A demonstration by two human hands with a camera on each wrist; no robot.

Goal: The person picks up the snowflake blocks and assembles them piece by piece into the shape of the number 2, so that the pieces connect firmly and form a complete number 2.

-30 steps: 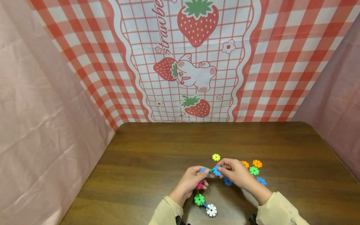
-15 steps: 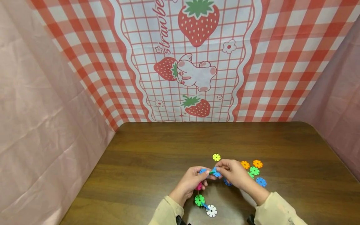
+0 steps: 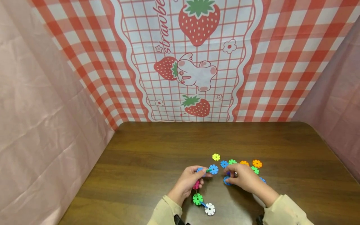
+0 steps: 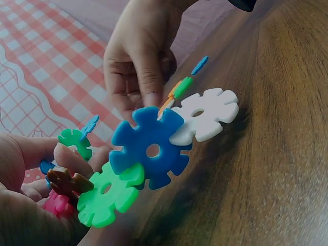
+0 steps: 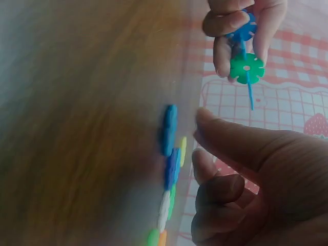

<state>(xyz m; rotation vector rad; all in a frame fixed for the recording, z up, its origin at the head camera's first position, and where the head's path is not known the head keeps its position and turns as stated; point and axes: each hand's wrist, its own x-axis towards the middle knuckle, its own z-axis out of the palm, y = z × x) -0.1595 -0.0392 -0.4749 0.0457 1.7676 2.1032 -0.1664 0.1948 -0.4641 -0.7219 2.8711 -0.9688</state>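
Observation:
My left hand (image 3: 187, 180) grips a chain of slotted, flower-shaped plastic discs by its middle. From it hang a pink disc (image 4: 58, 204), a brown one (image 4: 65, 180), a green disc (image 3: 197, 199), a blue disc (image 4: 148, 148) and, at the end, a white disc (image 3: 209, 209). Beyond the fingertips, a green disc (image 5: 247, 68) seen edge-on in the head view joins a blue disc (image 3: 213, 169) at the chain's other end. My right hand (image 3: 245, 177) is low over the table, thumb and fingers apart, beside a loose blue disc (image 3: 226, 180). In the right wrist view nothing lies between them.
Loose discs lie around the right hand: a yellow disc (image 3: 216, 157), a blue one (image 3: 224, 164), a green one (image 3: 232, 162), an orange one (image 3: 257, 163) and several more partly hidden. The wooden table (image 3: 135, 175) ends at a red-checked strawberry cloth (image 3: 197, 62).
My right hand has let go of the chain's end blue disc and moved right and down to the loose discs. The left hand, still gripping the chain, has shifted slightly left.

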